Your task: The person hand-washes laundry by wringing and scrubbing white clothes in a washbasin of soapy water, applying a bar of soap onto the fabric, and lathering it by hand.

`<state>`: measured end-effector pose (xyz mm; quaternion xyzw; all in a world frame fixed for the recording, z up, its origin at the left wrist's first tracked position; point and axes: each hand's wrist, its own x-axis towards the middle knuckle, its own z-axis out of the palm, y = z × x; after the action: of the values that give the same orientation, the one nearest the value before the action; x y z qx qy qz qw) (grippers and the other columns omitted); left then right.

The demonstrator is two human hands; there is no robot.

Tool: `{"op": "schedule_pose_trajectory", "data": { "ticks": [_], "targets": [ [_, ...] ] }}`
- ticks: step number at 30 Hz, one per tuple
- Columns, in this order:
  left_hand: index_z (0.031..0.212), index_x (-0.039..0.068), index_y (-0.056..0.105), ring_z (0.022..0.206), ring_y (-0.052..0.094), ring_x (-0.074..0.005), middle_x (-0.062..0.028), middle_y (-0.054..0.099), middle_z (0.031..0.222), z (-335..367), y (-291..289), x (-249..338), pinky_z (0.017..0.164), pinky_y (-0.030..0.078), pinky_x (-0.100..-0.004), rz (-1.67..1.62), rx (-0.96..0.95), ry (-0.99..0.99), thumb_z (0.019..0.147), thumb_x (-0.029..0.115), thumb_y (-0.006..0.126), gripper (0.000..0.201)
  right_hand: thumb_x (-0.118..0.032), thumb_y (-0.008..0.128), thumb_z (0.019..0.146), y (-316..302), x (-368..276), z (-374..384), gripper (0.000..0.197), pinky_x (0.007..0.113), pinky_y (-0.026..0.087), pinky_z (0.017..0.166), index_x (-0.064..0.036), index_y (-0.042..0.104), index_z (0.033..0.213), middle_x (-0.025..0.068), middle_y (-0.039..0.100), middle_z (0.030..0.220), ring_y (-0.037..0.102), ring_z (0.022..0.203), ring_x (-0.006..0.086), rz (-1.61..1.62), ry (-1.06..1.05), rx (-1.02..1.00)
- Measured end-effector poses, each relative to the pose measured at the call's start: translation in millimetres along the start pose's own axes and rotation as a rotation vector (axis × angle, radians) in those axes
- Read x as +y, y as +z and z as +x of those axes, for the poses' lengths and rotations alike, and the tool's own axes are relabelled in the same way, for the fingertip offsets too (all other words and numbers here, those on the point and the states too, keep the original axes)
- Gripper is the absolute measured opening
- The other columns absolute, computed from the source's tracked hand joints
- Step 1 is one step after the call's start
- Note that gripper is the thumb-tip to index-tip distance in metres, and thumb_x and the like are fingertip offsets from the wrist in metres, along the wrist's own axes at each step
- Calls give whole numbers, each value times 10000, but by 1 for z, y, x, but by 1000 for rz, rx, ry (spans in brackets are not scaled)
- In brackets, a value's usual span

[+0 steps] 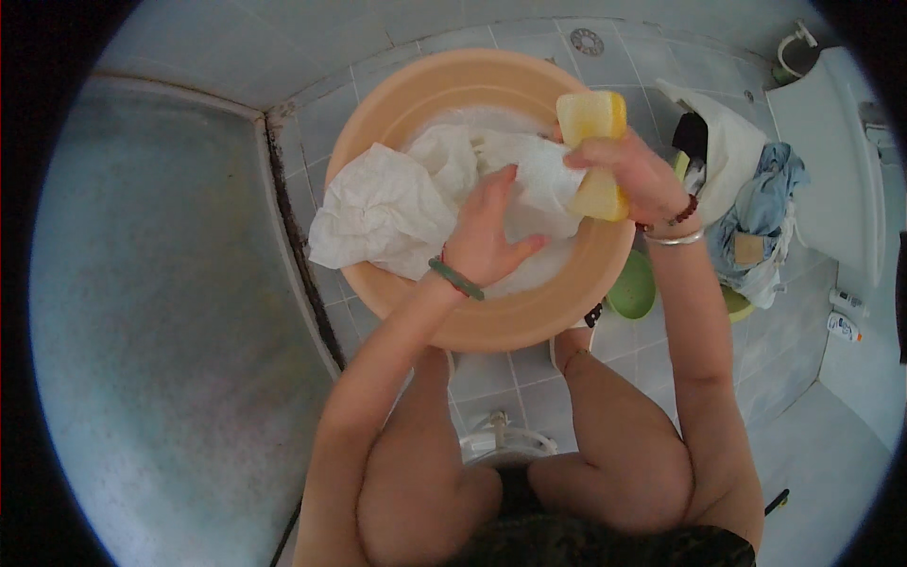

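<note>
A large peach-coloured plastic basin (491, 326) stands on the floor in front of my feet, with cloudy, sudsy water in it. White cloth (378, 213) lies bunched in the basin and hangs over its left rim. My left hand (488, 236) is over the cloth and water, fingers apart, with nothing gripped. At the basin's right side, my right hand (641, 178) grips a pale yellow sponge (592, 115) by its middle; both its ends stick out of the hand. Part of the white cloth reaches up beside the right fingertips; whether they touch it, I cannot tell.
A green bowl (633, 286) sits right of the basin. Beyond it lies a heap of clothes, with white fabric (732, 156) and blue fabric (777, 180). Bottles (844, 327) stand by the white fixture at right. A frosted panel (170, 283) borders the left.
</note>
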<state>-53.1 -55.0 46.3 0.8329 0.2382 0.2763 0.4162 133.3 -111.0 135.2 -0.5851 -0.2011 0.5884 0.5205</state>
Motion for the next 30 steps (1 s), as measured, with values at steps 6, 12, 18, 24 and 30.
{"op": "schedule_pose_trajectory", "data": {
  "ticks": [6,12,18,24,30],
  "targets": [
    [1178,12,439,958,571,-236,-93,588,1042,16,-18,-17,819,458,-339,-516,-100,-458,860,92,550,347,-177,623,823,1,-1,21,191,253,458,613,-55,567,959,10,570,820,538,682,108,263,-54,-37],
    [1212,36,436,1079,533,-232,-101,538,1168,12,-37,-25,920,445,-385,-1501,93,-730,937,82,414,280,-218,629,836,-40,60,28,194,262,467,623,-52,568,916,28,593,806,549,673,105,-165,-106,56],
    [1196,38,449,1119,508,-235,-108,520,1201,-7,-26,-34,971,409,-400,-1593,133,-699,928,66,423,270,-156,662,796,3,79,3,204,263,448,679,-54,563,941,5,579,848,544,766,95,54,-13,-20],
    [1111,23,493,978,541,-159,-76,562,1010,-17,-14,-39,803,475,-314,-929,-13,-840,849,150,605,312,-112,705,735,9,68,0,293,252,435,701,-70,550,980,-18,550,894,521,813,82,76,-100,-55],
    [1344,56,290,1054,490,-164,-138,429,1239,-8,-29,28,876,450,-323,-700,186,-850,817,111,641,635,-98,689,734,29,63,-12,281,256,433,702,-61,548,974,-16,545,878,521,805,92,-64,-272,-43]
  ]
}}
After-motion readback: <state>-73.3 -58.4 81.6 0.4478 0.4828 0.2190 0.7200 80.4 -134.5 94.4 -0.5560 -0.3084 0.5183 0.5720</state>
